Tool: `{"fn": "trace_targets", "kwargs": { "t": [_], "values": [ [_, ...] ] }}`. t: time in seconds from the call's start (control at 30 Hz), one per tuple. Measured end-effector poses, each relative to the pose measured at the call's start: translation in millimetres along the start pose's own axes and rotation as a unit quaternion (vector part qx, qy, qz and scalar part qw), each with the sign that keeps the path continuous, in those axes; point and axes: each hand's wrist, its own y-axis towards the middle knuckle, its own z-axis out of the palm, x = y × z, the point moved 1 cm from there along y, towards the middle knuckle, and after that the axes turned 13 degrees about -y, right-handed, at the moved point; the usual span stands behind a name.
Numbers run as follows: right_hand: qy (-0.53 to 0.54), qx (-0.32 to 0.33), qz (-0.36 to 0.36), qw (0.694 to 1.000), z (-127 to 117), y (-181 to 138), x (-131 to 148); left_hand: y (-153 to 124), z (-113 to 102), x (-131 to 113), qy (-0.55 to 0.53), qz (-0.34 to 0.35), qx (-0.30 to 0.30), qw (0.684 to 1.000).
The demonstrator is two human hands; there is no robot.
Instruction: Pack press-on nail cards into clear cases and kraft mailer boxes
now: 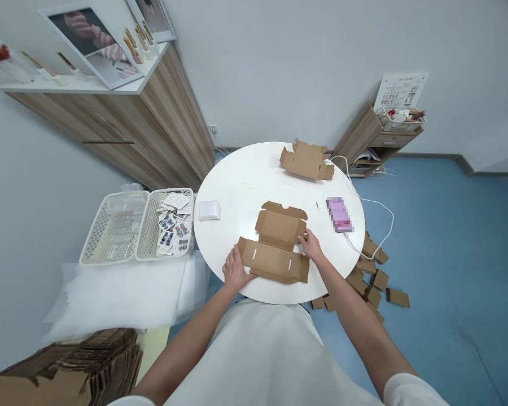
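An unfolded brown cardboard box [275,259] lies on the white round table [220,248] in front of me. Its flaps are partly raised, and two pale slots show in its near panel. My left hand [236,269] grips the near left corner, fingers along the side flap and thumb at the front edge. At the right side, between the back and front panels, my right hand [310,245] pinches the cardboard edge; some of its fingertips are hidden. Another partly folded cardboard box [307,160] rests at the table's far side.
A white packet [209,210] and a blurred purple phone-like item [339,214] with a white cable are on the table. To the left stand white baskets [141,248], one holding printed cards, and stacked flat cardboard [105,366]. Small brown boxes [379,280] lie on the floor, right.
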Motion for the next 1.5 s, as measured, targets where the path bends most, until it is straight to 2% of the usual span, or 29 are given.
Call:
{"fn": "trace_targets", "kwargs": {
  "t": [0.07,0.13,0.27,0.33,0.47,0.57,0.7,0.87,0.97,1.07,1.17,1.23,1.37,1.43,1.5],
  "values": [
    [0.008,0.018,-0.026,0.999,1,-7,-2,1,-4,9,-0.038,0.023,0.039,0.998],
    [-0.007,0.01,-0.021,1.0,1,-17,-10,3,-7,16,-0.069,0.038,0.065,0.995],
    [-0.11,-0.058,0.062,0.99,6,-51,-36,11,-10,25,-0.153,0.008,0.048,0.987],
    [-0.125,-0.062,0.077,0.987,14,-70,-45,17,-13,27,-0.185,-0.02,0.036,0.982],
    [-0.086,-0.078,0.07,0.991,31,-101,-52,24,-18,23,-0.147,-0.019,0.077,0.986],
    [-0.071,-0.121,0.05,0.989,31,-119,-56,17,-17,11,-0.104,0.019,0.132,0.986],
    [-0.072,-0.18,0.012,0.981,14,-141,-70,-4,-6,-15,-0.096,0.076,0.198,0.972],
    [-0.057,-0.202,-0.039,0.977,-14,-159,-84,-26,11,-41,-0.069,0.099,0.2,0.972],
    [-0.045,-0.214,-0.028,0.975,-31,-173,-88,-37,21,-55,-0.085,0.134,0.22,0.963],
    [-0.04,-0.267,0.003,0.963,-47,-199,-102,-45,34,-80,-0.105,0.201,0.24,0.944],
    [-0.036,-0.342,0.098,0.934,-56,-241,-135,-56,59,-120,-0.092,0.271,0.281,0.916],
    [-0.025,-0.39,0.183,0.902,-57,-276,-164,-70,86,-151,-0.076,0.311,0.336,0.886],
    [-0.015,-0.508,0.332,0.795,-53,-346,-214,-113,144,-205,-0.068,0.371,0.477,0.794],
    [-0.015,-0.562,0.359,0.745,-54,-369,-227,-131,164,-222,-0.078,0.386,0.527,0.753],
    [0.0,-0.59,0.355,0.726,-58,-378,-231,-138,173,-230,-0.074,0.384,0.533,0.751]
  ]
}}
